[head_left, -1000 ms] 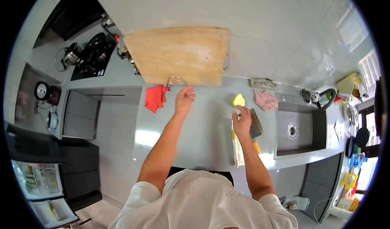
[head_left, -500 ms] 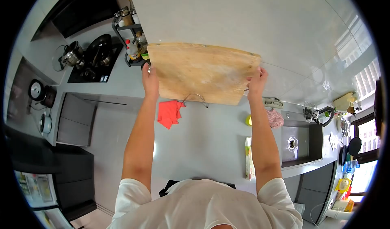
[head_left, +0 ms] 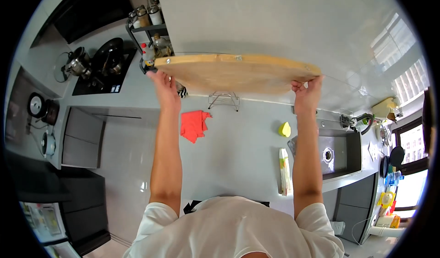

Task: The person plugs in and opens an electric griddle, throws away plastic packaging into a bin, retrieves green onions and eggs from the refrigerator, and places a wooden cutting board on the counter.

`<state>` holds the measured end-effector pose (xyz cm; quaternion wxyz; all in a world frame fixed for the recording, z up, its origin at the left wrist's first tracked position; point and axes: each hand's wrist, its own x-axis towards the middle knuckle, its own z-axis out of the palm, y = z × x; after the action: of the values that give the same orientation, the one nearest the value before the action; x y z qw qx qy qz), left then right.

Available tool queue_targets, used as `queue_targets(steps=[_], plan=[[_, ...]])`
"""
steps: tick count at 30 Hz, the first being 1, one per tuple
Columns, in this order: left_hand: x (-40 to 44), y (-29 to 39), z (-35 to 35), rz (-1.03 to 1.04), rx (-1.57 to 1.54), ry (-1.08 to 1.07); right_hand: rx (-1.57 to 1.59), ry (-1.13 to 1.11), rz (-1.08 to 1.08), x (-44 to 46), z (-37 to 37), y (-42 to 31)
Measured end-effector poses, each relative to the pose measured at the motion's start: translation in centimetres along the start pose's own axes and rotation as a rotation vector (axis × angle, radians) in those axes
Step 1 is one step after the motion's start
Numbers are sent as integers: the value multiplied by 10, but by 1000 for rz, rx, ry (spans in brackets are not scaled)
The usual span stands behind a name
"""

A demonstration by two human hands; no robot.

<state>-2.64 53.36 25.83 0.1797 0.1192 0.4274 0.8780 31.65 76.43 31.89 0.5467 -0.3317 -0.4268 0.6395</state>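
Note:
A large wooden cutting board [head_left: 233, 72] is up in the air, tilted so that its near-edge-on face shows, between my two hands. At its left end, my left hand [head_left: 166, 87] is closed on the board's edge. My right hand [head_left: 307, 93] grips the right end, fingers bent under it. Below the board, a wire rack [head_left: 223, 100] stands on the grey counter [head_left: 229, 152]. A red cloth [head_left: 194, 126] lies beside the rack. Near my right forearm are a yellow object [head_left: 284, 129] and a long narrow box [head_left: 285, 172].
On the right is a sink [head_left: 339, 155] with a black faucet [head_left: 366, 123]. A black stove [head_left: 103, 74] with pots is at the left, next to a rack of bottles and jars [head_left: 153, 26]. A tiled wall [head_left: 275, 24] rises behind the board.
My hands went from above the counter to the board's two ends and took hold. The board has come up off the wire rack and tipped, its top edge now towards me.

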Motion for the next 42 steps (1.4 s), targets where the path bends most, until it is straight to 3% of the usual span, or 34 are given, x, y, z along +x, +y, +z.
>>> queue_targets(steps=[2,4,6,8,11,16,19,24,26,27,29,33,35,42], plan=[[-32,32,-9,10,-89,24,67,-16,-55,-34,-9,-30],[-60,66,-30,-181,-368,71,273,-263,62,-61,-36,-51],[-81,83,-65,-291,-453,68,320,-239,54,-90,-57,-42],[-104,71,-112,-315,-121,-125,217,-416,28,-124,-88,-19],[-143,68,-169,-486,19,-120,163,-452,18,-175,-124,20],[-237,53,-245,-484,16,-50,-126,-548,-19,-264,-192,67],[-302,47,-273,-431,36,-58,-119,-496,259,-309,-222,79],[-362,16,-301,-397,58,-119,-133,-471,400,-327,-284,121],[-377,5,-301,-388,71,-86,-532,-574,163,-330,-306,140],[-383,0,-307,-389,75,-84,-530,-574,166,-334,-313,145],[-388,-8,-320,-453,199,-133,-873,-592,63,-340,-318,152],[-402,-23,-334,-515,383,-52,-947,-537,132,-366,-296,138],[-404,-28,-337,-493,621,-69,-1073,-536,45,-367,-305,154],[-382,-56,-346,-461,896,-156,-1093,-502,35,-368,-308,190]])
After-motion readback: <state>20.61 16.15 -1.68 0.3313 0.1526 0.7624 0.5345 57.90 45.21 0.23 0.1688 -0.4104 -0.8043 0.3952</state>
